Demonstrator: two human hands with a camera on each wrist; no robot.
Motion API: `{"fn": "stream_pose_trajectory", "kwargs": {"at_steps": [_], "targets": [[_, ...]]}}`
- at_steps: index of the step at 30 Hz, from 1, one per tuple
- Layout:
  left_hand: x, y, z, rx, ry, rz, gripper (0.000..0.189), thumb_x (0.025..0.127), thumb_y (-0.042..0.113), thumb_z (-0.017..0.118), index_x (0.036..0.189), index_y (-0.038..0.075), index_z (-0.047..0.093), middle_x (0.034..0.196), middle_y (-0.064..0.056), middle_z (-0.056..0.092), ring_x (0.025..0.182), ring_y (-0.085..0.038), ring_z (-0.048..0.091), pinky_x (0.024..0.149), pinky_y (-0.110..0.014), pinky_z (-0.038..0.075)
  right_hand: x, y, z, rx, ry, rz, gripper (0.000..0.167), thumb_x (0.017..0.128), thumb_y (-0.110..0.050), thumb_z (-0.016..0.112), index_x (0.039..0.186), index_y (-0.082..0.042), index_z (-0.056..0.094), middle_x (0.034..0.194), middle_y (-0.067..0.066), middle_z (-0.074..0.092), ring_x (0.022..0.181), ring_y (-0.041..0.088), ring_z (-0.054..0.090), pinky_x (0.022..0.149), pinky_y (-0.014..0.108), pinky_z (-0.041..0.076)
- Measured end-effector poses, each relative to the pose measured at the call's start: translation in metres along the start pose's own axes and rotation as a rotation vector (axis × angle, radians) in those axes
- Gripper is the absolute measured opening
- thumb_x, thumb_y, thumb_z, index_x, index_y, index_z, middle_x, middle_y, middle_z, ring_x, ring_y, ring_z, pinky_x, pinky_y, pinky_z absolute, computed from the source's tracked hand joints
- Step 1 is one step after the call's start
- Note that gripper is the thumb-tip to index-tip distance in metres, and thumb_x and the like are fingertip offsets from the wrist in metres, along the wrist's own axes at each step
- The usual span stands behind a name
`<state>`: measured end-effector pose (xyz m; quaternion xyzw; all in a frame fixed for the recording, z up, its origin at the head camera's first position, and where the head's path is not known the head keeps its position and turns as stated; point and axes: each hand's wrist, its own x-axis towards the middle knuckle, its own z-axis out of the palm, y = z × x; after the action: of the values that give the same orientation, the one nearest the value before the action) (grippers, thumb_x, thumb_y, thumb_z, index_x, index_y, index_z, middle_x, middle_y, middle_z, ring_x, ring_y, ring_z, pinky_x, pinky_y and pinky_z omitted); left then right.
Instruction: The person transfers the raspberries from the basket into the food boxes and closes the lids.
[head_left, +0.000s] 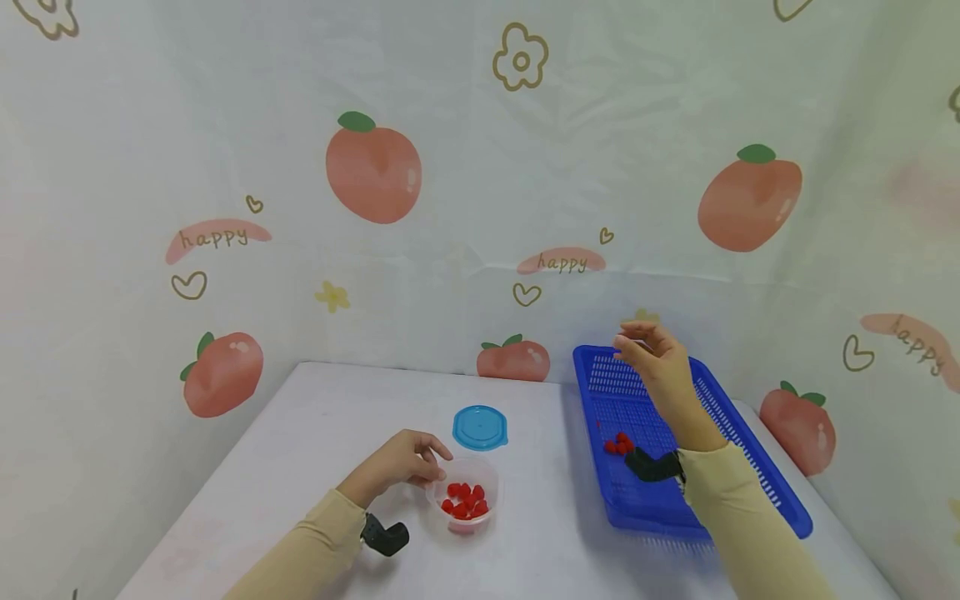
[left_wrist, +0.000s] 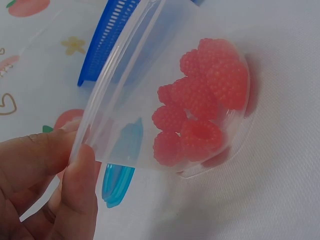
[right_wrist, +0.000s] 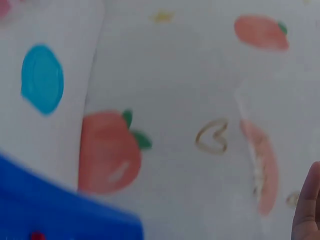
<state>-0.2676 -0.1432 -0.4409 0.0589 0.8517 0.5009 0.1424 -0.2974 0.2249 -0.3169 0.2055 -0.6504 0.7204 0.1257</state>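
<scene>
My left hand [head_left: 411, 460] pinches the rim of a clear plastic tub [left_wrist: 112, 65] between thumb and fingers. Inside, several raspberries [left_wrist: 195, 95] lie at the bottom of the tub, which stands on the white table. My right hand [head_left: 658, 367] is raised over the far part of a blue plastic basket [head_left: 637, 508], its fingers loosely bent and nothing visible between them. A small cluster of raspberries [head_left: 619, 444] rests on the basket's floor, left of the right wrist. Only a fingertip edge of that hand [right_wrist: 307, 210] shows in the right wrist view.
A blue lid [head_left: 480, 427] lies flat on the table [head_left: 360, 400] just behind the tub. The basket takes up the table's right side, near a white curtain [head_left: 450, 292] printed with fruit, which hangs along the back and sides.
</scene>
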Motion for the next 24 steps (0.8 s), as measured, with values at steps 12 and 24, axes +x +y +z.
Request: {"fn": "stream_pose_trajectory", "kwargs": {"at_steps": [12,24], "targets": [[0.001,-0.002,0.0,0.001,-0.009,0.016,0.021,0.08,0.01,0.078,0.1,0.006,0.071,0.076,-0.006,0.058,0.058,-0.015,0.057,0.06,-0.025,0.056,0.003,0.055,-0.062,-0.3,0.124,0.255,0.032,0.095,-0.018,0.062,0.12,-0.001,0.054,0.092,-0.016,0.059,0.09,0.0,0.061,0.079,0.014,0.054],[0.001,-0.004,0.0,-0.009,-0.013,0.012,0.021,0.079,0.012,0.079,0.099,0.008,0.072,0.076,-0.006,0.059,0.059,-0.015,0.057,0.06,-0.025,0.056,-0.012,0.099,-0.088,-0.588,-0.163,0.48,0.044,0.092,-0.013,0.065,0.119,0.018,0.05,0.104,0.015,0.068,0.091,0.022,0.067,0.077,0.032,0.058]]}}
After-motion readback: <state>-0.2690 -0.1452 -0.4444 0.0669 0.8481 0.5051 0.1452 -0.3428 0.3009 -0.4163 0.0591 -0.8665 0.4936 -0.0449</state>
